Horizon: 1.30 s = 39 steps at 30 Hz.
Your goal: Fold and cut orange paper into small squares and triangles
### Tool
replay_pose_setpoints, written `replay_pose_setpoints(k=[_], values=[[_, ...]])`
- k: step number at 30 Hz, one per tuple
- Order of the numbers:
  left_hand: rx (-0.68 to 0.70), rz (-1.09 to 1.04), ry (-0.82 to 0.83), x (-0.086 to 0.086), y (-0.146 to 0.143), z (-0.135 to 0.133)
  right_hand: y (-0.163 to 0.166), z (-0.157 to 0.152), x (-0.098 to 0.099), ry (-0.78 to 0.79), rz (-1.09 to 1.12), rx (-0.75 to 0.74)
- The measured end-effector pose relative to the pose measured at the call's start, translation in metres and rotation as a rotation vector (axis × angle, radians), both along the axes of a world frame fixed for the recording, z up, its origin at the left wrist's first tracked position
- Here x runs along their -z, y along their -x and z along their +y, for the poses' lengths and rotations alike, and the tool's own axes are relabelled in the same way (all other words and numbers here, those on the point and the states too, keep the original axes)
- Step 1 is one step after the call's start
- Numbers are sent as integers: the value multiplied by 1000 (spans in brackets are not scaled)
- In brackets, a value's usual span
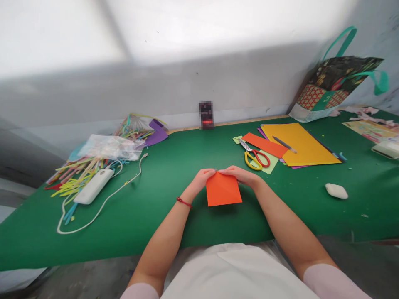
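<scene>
An orange sheet of paper (223,190) lies folded on the green table (162,203) in front of me. My left hand (201,179) pinches its upper left edge, fingers closed on the paper. My right hand (240,174) presses and grips the upper right edge, fingers curled over the fold. The two hands' fingertips almost meet at the paper's top. A red string bracelet sits on my left wrist.
Yellow and red scissors (255,157) lie by an orange strip (264,144) and a yellow sheet (301,144) with a pencil. A white eraser-like lump (336,191) is at right. At left lie a white power bank (93,186), cable and coloured straws (77,174). A gift bag (333,85) stands far right.
</scene>
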<state>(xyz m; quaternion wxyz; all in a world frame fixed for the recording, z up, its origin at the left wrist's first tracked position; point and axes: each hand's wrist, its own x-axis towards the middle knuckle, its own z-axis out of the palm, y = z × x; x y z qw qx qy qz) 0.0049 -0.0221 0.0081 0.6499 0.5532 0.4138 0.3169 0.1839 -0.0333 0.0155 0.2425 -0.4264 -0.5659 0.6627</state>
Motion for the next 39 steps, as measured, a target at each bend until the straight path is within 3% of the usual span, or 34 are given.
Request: replay_pose_setpoints(k=[15, 39], values=[[32, 27, -11, -13, 0, -8, 0, 0, 2, 18, 12, 16], [15, 66, -33, -8, -1, -5, 2, 0, 3, 27, 85, 67]])
